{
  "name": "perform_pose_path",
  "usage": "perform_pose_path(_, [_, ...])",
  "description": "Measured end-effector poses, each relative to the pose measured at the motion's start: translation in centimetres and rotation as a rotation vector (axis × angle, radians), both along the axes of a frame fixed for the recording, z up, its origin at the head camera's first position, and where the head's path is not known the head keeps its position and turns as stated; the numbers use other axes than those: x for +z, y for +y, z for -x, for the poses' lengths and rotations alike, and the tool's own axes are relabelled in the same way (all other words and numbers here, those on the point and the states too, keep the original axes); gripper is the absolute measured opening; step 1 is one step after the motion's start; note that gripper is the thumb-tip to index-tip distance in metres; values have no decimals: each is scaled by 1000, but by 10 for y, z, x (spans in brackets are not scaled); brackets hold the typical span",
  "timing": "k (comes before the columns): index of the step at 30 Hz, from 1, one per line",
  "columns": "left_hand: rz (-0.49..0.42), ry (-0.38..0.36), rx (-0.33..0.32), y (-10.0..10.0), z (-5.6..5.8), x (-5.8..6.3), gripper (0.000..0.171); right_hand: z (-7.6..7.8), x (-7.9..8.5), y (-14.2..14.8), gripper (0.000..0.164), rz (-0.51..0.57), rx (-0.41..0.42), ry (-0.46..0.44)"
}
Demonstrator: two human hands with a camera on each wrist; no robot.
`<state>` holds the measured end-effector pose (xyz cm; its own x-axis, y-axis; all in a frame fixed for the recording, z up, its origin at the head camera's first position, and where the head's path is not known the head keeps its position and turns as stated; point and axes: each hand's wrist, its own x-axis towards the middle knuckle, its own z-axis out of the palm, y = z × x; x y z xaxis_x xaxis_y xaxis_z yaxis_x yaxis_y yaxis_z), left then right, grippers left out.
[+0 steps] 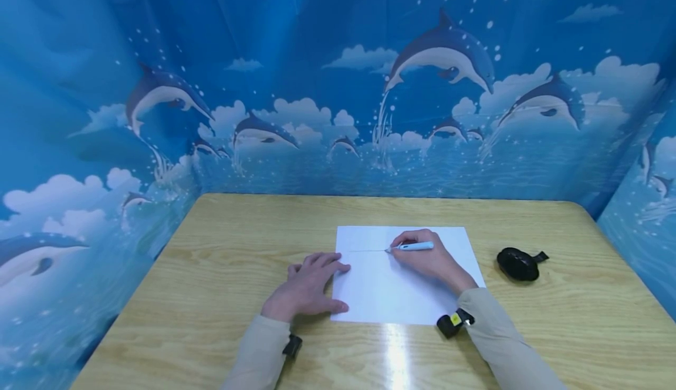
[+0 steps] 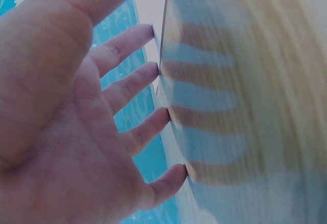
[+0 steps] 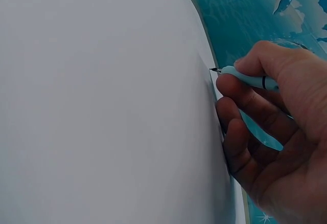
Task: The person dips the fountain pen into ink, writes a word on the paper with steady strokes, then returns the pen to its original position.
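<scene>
Pen (image 1: 417, 246): tip at right end of faint line (image 1: 367, 251), on paper (image 1: 364, 290)
Right hand (image 1: 432, 262): pinching pen, hiding some paper
Left hand (image 1: 306, 287): spread, at paper's left edge
Sleeves (image 1: 259, 352): cut off

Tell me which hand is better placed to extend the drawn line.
Probably the right hand: it grips the pen, its nib at the end of the line; the left hand rests spread at the left edge of the paper.

Your right hand (image 1: 429, 260) holds the light-blue pen (image 1: 419, 246) tilted, its dark nib (image 3: 214, 69) seemingly touching the white paper (image 1: 369, 290). The paper lies flat on the wood-grained table (image 1: 243, 229), one thin line (image 1: 364, 251) running leftward from the nib.
</scene>
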<state>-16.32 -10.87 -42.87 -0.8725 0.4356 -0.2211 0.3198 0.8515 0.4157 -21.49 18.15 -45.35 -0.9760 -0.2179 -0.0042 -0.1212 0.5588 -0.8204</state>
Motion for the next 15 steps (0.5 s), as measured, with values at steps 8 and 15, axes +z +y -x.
perform_pose_path(8, [-3,0,-4,-1,1,-1,73,-1,1,5,7,-31,-14,14])
perform_pose_path(15, [-12,-3,-5,-1,1,-2,73,-1,1,9,9,-33,-26,3])
